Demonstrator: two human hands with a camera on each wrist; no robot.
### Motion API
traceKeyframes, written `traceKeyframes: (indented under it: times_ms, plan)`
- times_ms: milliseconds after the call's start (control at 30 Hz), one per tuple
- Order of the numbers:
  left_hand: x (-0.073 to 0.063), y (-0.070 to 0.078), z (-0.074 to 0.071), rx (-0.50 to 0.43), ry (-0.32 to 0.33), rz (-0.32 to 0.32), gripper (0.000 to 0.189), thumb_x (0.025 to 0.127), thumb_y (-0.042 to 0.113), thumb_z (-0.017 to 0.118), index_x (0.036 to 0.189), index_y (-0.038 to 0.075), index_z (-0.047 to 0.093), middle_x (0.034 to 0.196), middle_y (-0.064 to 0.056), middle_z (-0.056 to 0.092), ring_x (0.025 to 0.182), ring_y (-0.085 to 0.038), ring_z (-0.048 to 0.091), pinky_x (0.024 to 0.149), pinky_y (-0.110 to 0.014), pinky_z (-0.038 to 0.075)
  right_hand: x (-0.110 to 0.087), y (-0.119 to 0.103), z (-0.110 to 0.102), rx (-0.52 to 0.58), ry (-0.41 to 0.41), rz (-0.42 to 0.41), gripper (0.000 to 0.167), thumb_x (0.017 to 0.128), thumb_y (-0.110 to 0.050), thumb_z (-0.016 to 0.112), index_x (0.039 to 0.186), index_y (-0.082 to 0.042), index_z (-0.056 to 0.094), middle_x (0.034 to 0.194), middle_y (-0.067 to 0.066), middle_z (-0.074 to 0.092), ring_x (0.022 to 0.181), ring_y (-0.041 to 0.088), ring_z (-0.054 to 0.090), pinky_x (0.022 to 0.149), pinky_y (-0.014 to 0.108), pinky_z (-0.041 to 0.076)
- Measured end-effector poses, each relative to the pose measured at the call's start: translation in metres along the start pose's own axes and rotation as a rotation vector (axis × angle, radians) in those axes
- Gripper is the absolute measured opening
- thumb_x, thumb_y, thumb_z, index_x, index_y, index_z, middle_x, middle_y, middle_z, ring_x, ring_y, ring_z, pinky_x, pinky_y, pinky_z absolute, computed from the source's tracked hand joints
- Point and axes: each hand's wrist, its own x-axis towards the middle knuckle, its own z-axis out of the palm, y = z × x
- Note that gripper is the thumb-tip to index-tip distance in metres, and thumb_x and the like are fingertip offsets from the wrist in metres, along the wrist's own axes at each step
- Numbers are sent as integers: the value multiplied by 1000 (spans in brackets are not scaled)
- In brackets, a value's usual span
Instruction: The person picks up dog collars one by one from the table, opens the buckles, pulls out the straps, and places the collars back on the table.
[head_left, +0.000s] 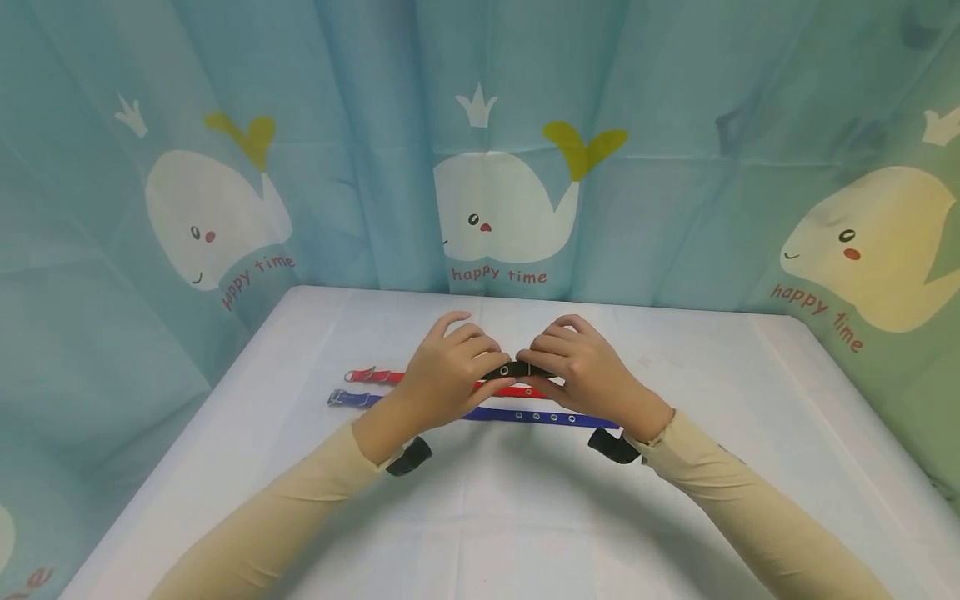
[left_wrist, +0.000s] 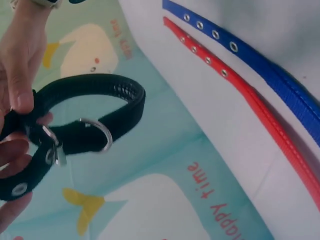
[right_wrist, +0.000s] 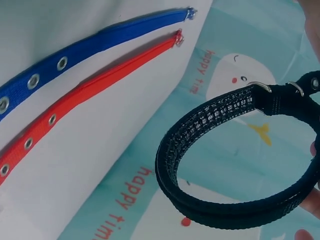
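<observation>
A black pet collar [head_left: 504,370] is held up over the table between both hands. In the left wrist view the collar [left_wrist: 135,107] is bent round into a loop, its strap end with metal eyelets passing the buckle and a D-ring beside it. My left hand [head_left: 450,375] pinches the collar from the left; my right hand [head_left: 592,371] pinches it from the right, close by. The ribbed lining of the collar [right_wrist: 210,117] shows in the right wrist view. Behind and below the hands lie a red collar [head_left: 386,377] and a blue collar [head_left: 450,411], partly hidden by them.
A white-covered table [head_left: 480,517] holds the two flat collars, side by side and stretched out. A blue-green curtain [head_left: 375,167] with whale prints hangs behind the table and along its sides. Black wrist straps [head_left: 409,457] sit at both cuffs.
</observation>
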Motion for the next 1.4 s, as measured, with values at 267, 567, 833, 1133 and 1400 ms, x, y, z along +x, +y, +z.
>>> traceKeyframes:
  times_ms: [267,567,833,1133,1400]
  plan:
    - [-1,-3,-1,-31,37,4,27,77,37,76,95,16,74,85,4,72,85,-15,63,97,-45,44,0,3,-2,-5,4,-3,31,62,-16,87,87,-4,74,74,4,69,71,18,63,79,40,49]
    - [0,-3,-3,24,49,22,24,80,35,73,95,17,75,85,5,73,84,-14,64,100,-45,44,1,3,-1,-6,-6,-2,32,63,-17,86,89,-5,74,77,4,70,72,18,63,81,40,49]
    - [-2,-3,-4,-28,52,33,25,79,35,74,97,16,74,86,4,73,85,-14,64,98,-44,45,1,2,-3,-3,-17,-12,29,63,-15,86,88,-4,74,77,4,70,73,17,63,81,39,48]
    - [-2,-3,-8,-6,126,47,25,76,32,77,93,14,75,82,3,73,81,-15,64,97,-44,46,2,2,-3,-21,-3,-12,30,62,-13,86,87,-4,72,76,3,67,71,16,62,79,38,50]
    - [-4,-3,-11,-51,158,86,27,74,31,80,95,16,75,81,3,73,79,-14,63,96,-44,46,-3,6,-4,-59,-8,21,33,58,-11,89,85,-4,71,75,3,66,70,17,61,75,37,51]
